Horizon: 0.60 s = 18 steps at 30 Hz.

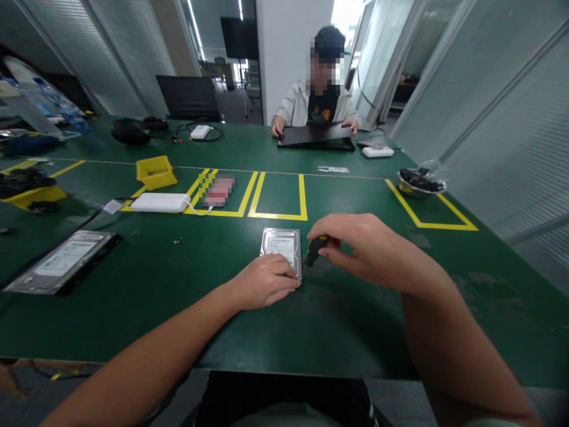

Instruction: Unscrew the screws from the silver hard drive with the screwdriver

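Note:
A silver hard drive (284, 239) with a white label lies flat on the green table. Across its near part rests my left hand (269, 280), fingers closed against it and fingertips at the near right corner. My right hand (355, 244) grips a screwdriver (315, 251) with a dark green and yellow handle. The screwdriver leans, its thin shaft pointing down at the drive's right edge, close to my left fingertips. Whether the tip sits in a screw is too small to tell. My left hand hides the drive's lower part.
A second hard drive (62, 261) lies at left. Tiny screws (178, 241) sit between the drives. Beyond are a white power bank (160, 202), a yellow bin (156, 172) and a bowl of dark parts (420, 181). Across the table a person (317, 98) handles a black panel (315, 135).

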Each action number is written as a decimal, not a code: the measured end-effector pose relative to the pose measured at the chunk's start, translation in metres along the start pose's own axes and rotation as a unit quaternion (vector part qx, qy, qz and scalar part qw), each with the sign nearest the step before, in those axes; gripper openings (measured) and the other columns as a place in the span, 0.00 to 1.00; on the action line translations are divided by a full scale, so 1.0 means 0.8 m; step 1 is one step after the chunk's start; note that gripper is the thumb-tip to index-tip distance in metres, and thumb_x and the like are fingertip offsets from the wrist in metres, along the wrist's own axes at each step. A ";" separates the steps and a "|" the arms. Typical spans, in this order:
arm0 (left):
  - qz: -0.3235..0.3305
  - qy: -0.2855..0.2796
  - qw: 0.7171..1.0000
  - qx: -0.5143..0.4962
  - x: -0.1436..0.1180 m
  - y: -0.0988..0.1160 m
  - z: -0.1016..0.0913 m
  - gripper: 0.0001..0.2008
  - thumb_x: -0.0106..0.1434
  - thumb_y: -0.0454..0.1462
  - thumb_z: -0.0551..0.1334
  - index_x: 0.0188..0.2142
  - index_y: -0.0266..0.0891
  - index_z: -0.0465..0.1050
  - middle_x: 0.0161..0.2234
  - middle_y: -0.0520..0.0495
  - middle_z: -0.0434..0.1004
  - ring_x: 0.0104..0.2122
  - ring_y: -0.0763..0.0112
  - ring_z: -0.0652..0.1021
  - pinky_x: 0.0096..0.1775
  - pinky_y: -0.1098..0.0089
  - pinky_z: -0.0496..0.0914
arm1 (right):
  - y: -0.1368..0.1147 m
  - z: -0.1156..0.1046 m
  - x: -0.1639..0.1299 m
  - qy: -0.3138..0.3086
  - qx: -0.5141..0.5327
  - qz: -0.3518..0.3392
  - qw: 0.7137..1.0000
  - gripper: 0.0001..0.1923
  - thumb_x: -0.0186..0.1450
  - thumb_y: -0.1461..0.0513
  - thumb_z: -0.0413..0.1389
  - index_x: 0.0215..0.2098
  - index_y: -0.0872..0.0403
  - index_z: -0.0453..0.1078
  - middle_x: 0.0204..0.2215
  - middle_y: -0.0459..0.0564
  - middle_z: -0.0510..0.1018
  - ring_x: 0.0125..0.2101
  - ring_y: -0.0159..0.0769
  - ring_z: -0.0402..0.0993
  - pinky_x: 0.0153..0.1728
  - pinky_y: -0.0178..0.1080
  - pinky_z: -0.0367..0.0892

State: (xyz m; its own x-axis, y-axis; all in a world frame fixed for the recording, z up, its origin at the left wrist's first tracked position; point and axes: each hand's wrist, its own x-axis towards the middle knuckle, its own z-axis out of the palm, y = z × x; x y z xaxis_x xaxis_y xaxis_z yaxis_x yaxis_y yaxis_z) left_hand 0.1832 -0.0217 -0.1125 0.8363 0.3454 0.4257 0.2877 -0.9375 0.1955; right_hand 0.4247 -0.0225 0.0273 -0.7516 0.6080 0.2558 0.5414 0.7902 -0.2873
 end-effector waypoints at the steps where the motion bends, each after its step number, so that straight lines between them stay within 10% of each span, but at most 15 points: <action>1: 0.000 0.000 1.000 0.000 0.000 0.000 0.000 0.10 0.69 0.36 0.58 0.45 0.39 0.78 0.41 0.45 0.79 0.41 0.63 0.75 0.43 0.61 0.69 | -0.001 0.000 0.000 -0.002 0.003 -0.002 1.000 0.12 0.64 0.69 0.54 0.46 0.56 0.71 0.40 0.49 0.78 0.35 0.32 0.72 0.39 0.34 0.63; 18: -0.003 0.011 1.000 0.001 -0.001 0.000 0.002 0.09 0.69 0.37 0.59 0.43 0.40 0.79 0.41 0.45 0.80 0.42 0.63 0.76 0.44 0.61 0.70 | -0.014 -0.004 -0.003 -0.028 0.017 -0.017 0.999 0.05 0.69 0.67 0.52 0.42 0.56 0.69 0.39 0.50 0.73 0.39 0.35 0.68 0.41 0.37 0.63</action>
State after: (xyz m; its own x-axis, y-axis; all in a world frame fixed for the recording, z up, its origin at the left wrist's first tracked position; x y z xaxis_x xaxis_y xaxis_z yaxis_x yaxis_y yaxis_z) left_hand 0.1837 -0.0220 -0.1145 0.8244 0.3513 0.4438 0.2936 -0.9358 0.1954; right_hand 0.4213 -0.0328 0.0331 -0.7897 0.5752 0.2136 0.5035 0.8064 -0.3101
